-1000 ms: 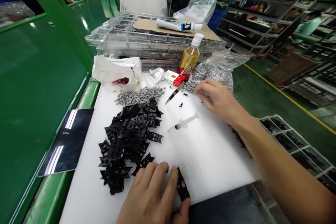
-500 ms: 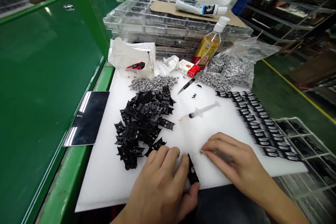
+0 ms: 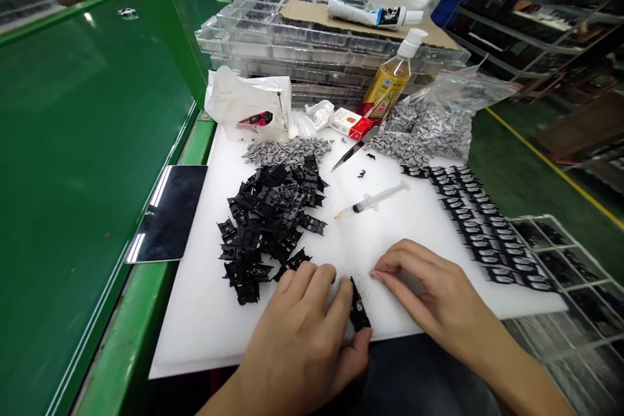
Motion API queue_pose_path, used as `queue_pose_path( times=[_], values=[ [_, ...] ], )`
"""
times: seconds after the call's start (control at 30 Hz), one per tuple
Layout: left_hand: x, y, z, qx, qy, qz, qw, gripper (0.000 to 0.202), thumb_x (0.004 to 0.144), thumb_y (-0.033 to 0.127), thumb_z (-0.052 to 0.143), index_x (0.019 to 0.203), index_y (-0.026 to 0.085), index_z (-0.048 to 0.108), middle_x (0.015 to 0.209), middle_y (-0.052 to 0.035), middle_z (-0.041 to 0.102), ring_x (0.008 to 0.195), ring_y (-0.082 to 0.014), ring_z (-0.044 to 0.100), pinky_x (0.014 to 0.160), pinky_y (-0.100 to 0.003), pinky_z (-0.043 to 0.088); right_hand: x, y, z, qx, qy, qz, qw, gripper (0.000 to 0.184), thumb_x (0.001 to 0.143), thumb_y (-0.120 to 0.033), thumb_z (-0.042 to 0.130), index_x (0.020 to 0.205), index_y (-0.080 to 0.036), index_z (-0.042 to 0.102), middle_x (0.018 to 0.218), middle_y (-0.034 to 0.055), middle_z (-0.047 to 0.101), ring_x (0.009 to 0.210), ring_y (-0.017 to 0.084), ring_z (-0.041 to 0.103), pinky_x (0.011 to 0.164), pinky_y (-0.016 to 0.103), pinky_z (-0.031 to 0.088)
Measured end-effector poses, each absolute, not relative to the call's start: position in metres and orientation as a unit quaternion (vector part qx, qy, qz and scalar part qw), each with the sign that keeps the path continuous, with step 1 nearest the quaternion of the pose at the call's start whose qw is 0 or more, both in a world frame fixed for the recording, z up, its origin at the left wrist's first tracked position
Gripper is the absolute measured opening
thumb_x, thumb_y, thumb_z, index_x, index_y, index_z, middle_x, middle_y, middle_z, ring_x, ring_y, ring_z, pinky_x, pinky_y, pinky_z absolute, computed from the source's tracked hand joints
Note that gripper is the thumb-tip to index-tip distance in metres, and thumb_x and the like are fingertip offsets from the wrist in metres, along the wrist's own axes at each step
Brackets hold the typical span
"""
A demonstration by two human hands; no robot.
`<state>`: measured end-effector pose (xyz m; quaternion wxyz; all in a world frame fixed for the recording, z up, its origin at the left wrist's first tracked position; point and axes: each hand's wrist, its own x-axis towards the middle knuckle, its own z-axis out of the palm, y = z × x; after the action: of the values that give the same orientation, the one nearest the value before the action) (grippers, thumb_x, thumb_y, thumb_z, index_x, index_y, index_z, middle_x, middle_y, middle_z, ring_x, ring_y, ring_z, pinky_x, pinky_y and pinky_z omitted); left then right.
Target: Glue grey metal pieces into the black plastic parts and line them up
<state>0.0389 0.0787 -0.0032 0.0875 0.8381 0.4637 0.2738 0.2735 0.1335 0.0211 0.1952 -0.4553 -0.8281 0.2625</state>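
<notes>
My left hand (image 3: 305,331) is closed around a black plastic part (image 3: 359,307), gripping it between thumb and fingers near the front edge of the white foam board (image 3: 195,331). To its right, my right hand (image 3: 433,286) is closed in a pinch, with a tiny greyish piece (image 3: 374,275) at its fingertips, too small to name. A heap of loose black parts (image 3: 273,208) lies beyond my left hand. Past my right hand rests a syringe (image 3: 373,200) with an orange tip. Small grey pieces (image 3: 287,151) form a pile behind the heap.
Rows of black parts with grey pieces (image 3: 487,227) line the board's right side. Behind are tweezers (image 3: 355,149), a red-and-white box (image 3: 351,123), a drink bottle (image 3: 387,84), a bag of grey pieces (image 3: 433,123) and stacked clear trays (image 3: 234,39). A tablet (image 3: 168,214) lies left.
The whole view has shifted slightly, with the board appearing a little higher. Both hands keep almost the same pose, the left still on the black part and the right still pinching.
</notes>
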Motion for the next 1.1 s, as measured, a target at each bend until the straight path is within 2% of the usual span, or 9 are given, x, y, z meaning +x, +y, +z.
queue_pose_path(
  times=[0.13,0.3,0.5,0.7,0.87,1.1],
  values=[
    [0.039,0.08,-0.003,0.838,0.464,0.274,0.085,0.039,0.094,0.035,0.068,0.125,0.012,0.067,0.108,-0.0131,0.063,0.094,-0.0295,0.057,0.079,-0.048,0.057,0.276,0.134,0.025,-0.428,-0.842,0.262,0.199,0.014,0.106,-0.014,0.056,0.105,-0.024,0.066,0.101,0.004,0.066,0.095,0.019,0.066,0.082,0.032,0.054],
    [0.038,0.08,-0.002,0.838,0.462,0.277,0.087,0.039,0.093,0.034,0.069,0.125,0.011,0.067,0.108,-0.0133,0.063,0.093,-0.029,0.056,0.08,-0.048,0.057,0.263,0.118,0.037,-0.384,-0.833,0.323,0.235,0.021,0.102,-0.006,0.059,0.109,-0.024,0.067,0.1,0.0035,0.065,0.09,0.016,0.065,0.076,0.028,0.055],
    [0.038,0.08,-0.001,0.837,0.463,0.274,0.098,0.036,0.093,0.033,0.068,0.122,0.012,0.067,0.106,-0.0124,0.063,0.092,-0.0284,0.056,0.078,-0.048,0.056,0.25,0.107,0.034,-0.357,-0.857,0.311,0.204,0.024,0.103,-0.005,0.053,0.113,-0.022,0.065,0.1,0.0052,0.063,0.091,0.019,0.062,0.077,0.034,0.054],
    [0.038,0.081,0.0,0.84,0.459,0.273,0.097,0.035,0.093,0.033,0.068,0.121,0.011,0.066,0.106,-0.0125,0.063,0.091,-0.0287,0.056,0.076,-0.047,0.055,0.247,0.106,0.031,-0.368,-0.868,0.288,0.165,0.02,0.104,-0.006,0.049,0.103,-0.019,0.064,0.097,0.0058,0.061,0.09,0.02,0.058,0.075,0.037,0.051],
    [0.038,0.081,-0.001,0.84,0.455,0.278,0.101,0.035,0.091,0.03,0.068,0.12,0.011,0.066,0.108,-0.013,0.063,0.092,-0.0287,0.055,0.077,-0.048,0.055,0.246,0.104,0.031,-0.39,-0.865,0.284,0.135,0.023,0.103,-0.003,0.05,0.106,-0.02,0.064,0.098,0.0041,0.059,0.09,0.02,0.056,0.076,0.037,0.049],
    [0.039,0.08,-0.001,0.84,0.454,0.277,0.107,0.037,0.091,0.029,0.067,0.123,0.011,0.067,0.109,-0.0133,0.063,0.092,-0.0289,0.054,0.077,-0.047,0.052,0.241,0.104,0.035,-0.421,-0.853,0.288,0.107,0.023,0.103,-0.004,0.049,0.092,-0.022,0.056,0.096,0.0022,0.058,0.087,0.019,0.057,0.074,0.036,0.048]
  ],
)
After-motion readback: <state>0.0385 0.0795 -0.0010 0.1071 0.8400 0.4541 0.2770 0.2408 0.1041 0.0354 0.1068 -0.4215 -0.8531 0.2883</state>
